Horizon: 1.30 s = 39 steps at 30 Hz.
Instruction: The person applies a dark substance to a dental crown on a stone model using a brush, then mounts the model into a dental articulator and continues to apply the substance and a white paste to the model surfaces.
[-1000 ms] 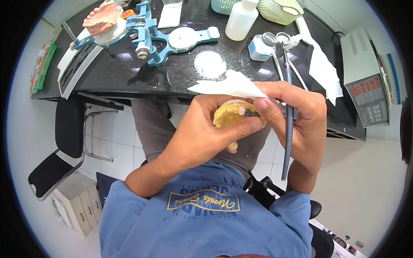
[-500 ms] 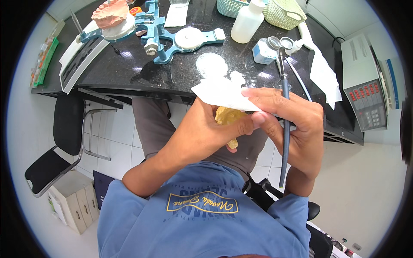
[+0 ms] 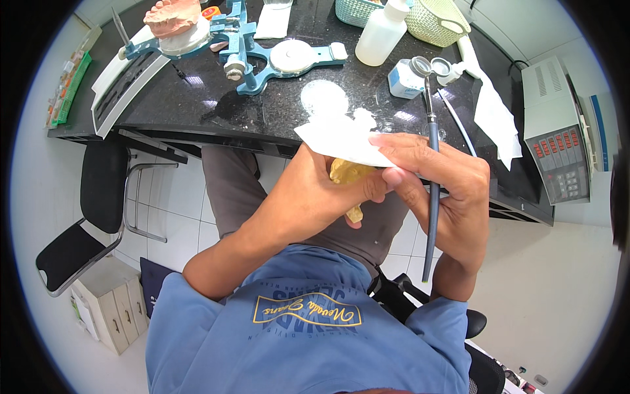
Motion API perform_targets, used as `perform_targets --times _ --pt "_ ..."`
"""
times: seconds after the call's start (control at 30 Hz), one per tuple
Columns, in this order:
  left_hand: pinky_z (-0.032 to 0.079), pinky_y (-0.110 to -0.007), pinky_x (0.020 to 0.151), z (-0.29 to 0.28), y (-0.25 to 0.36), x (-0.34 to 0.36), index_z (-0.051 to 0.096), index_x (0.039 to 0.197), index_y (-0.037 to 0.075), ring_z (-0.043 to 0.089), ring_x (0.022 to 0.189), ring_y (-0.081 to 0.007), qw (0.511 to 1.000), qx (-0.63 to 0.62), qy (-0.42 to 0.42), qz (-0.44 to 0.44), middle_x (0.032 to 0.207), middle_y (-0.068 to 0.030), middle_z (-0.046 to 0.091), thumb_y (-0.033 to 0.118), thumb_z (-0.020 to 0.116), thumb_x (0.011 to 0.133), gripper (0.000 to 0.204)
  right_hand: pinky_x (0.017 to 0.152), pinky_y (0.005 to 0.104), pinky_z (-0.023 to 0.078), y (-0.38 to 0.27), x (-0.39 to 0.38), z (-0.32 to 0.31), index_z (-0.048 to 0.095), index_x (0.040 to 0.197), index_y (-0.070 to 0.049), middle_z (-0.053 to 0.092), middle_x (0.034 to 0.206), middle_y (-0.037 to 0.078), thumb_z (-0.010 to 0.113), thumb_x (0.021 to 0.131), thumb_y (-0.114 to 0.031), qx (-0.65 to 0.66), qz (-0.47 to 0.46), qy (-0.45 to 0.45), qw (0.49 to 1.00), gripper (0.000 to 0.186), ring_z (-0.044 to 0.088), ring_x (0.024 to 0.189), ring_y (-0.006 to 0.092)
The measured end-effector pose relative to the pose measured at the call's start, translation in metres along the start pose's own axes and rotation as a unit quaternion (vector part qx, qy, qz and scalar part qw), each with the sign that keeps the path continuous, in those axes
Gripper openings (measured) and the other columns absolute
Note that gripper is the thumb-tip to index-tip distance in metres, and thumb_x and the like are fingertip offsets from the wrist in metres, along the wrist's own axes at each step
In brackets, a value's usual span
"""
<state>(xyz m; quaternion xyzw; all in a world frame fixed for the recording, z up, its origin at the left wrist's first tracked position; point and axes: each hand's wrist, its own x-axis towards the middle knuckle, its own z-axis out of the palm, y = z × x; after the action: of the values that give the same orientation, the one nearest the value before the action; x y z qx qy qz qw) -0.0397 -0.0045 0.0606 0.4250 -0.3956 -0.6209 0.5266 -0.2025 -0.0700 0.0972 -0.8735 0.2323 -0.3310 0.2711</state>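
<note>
My left hand (image 3: 308, 197) is closed around a yellow dental cast (image 3: 350, 172), partly hidden by its fingers and by a white tissue (image 3: 341, 142). The tissue lies over the cast's far side. My right hand (image 3: 453, 184) pinches the tissue's right end between thumb and fingers, against the cast. A slim brush (image 3: 432, 217) with a dark handle also rests in my right hand, passing between its fingers, with its metal collar pointing away from me. Both hands are close together in front of the table's near edge.
On the black speckled table (image 3: 262, 118) stand a blue articulator (image 3: 262, 75) with a pink dental cast (image 3: 172, 18), a translucent bottle (image 3: 380, 36), an open jar (image 3: 405, 80) and baskets (image 3: 438, 23). A control unit (image 3: 558, 141) is at right. A black chair (image 3: 102, 190) stands left.
The hands, cast and tissue keep almost the same pose. The brush's near end has swung slightly left. The whole view has shifted a little.
</note>
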Motion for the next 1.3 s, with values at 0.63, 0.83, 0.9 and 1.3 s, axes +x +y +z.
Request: perform_targets --times 0.63,0.83,0.9,1.3 --pt "0.052 -0.023 0.049 0.003 0.001 0.003 0.055 0.113 0.0 0.063 0.074 -0.0113 0.999 0.035 0.028 -0.004 0.091 -0.0077 0.063 0.026 0.074 0.081 0.045 0.07 0.0309 0.053 0.009 -0.002 0.003 0.07 0.093 -0.001 0.07 0.092 0.015 0.073 0.078 -0.012 0.028 0.001 0.043 0.999 0.019 0.069 0.081 0.026" --pt "0.052 -0.023 0.049 0.002 -0.007 0.001 0.055 0.112 -0.001 0.063 0.072 -0.0109 0.999 0.009 0.021 0.033 0.09 -0.0082 0.064 0.028 0.075 0.081 0.046 0.068 0.0302 0.053 0.005 -0.002 0.004 0.07 0.093 -0.001 0.07 0.091 0.015 0.073 0.078 -0.012 0.021 -0.013 0.038 0.999 0.019 0.069 0.078 0.0254" --pt "0.047 -0.02 0.046 0.005 -0.008 0.001 0.063 0.095 -0.001 0.058 0.064 -0.0079 0.998 0.003 0.04 0.058 0.082 -0.0047 0.062 0.028 0.076 0.08 0.035 0.068 0.0301 0.053 0.006 -0.003 0.004 0.07 0.092 0.0 0.07 0.091 0.015 0.073 0.078 -0.011 0.011 -0.022 0.038 0.999 0.019 0.069 0.077 0.0253" --pt "0.052 -0.021 0.053 0.011 -0.003 -0.005 0.058 0.11 0.0 0.061 0.075 -0.0086 0.998 0.03 0.019 0.046 0.091 -0.0045 0.064 0.016 0.074 0.081 0.038 0.063 0.0278 0.053 0.01 -0.004 0.003 0.069 0.088 0.002 0.07 0.085 0.015 0.07 0.08 -0.008 0.024 -0.007 0.093 0.995 0.012 0.069 0.073 0.024"
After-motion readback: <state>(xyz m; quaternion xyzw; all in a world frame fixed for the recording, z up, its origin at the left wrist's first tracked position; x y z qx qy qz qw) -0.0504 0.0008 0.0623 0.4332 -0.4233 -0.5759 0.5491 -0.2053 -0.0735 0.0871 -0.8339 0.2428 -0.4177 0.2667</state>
